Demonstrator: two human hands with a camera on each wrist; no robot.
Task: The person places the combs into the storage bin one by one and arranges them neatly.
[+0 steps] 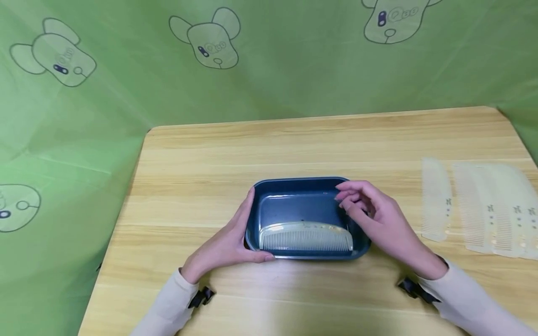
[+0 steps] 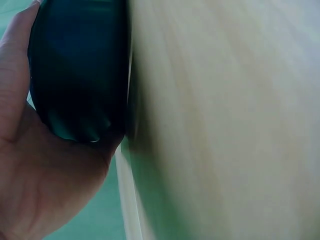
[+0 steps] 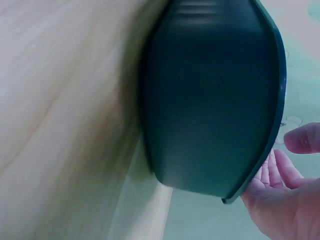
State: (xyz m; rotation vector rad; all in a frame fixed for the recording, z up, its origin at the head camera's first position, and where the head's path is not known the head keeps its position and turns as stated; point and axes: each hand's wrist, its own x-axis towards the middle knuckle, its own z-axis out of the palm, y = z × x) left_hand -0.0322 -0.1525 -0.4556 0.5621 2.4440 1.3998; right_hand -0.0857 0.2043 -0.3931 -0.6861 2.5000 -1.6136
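A dark blue plastic box [image 1: 298, 205], rectangular with rounded corners and without a lid, sits on the table. Along its near side lies a translucent pale comb [image 1: 307, 238], teeth toward the person. My left hand [image 1: 224, 247] grips the box's left end, thumb along the near rim and fingers up the side; the left wrist view shows the palm around the dark box wall [image 2: 80, 65]. Over the right rim hovers my right hand [image 1: 382, 219], fingers loosely bent with nothing between them. In the right wrist view its edge is by the box's rim [image 3: 282, 90].
Several similar translucent combs [image 1: 483, 210] lie at the table's right side, partly overlapping, with one separate comb [image 1: 436, 200] to their left. The wooden table [image 1: 201, 163] ends at a green cloth [image 1: 294, 84] printed with cartoon heads.
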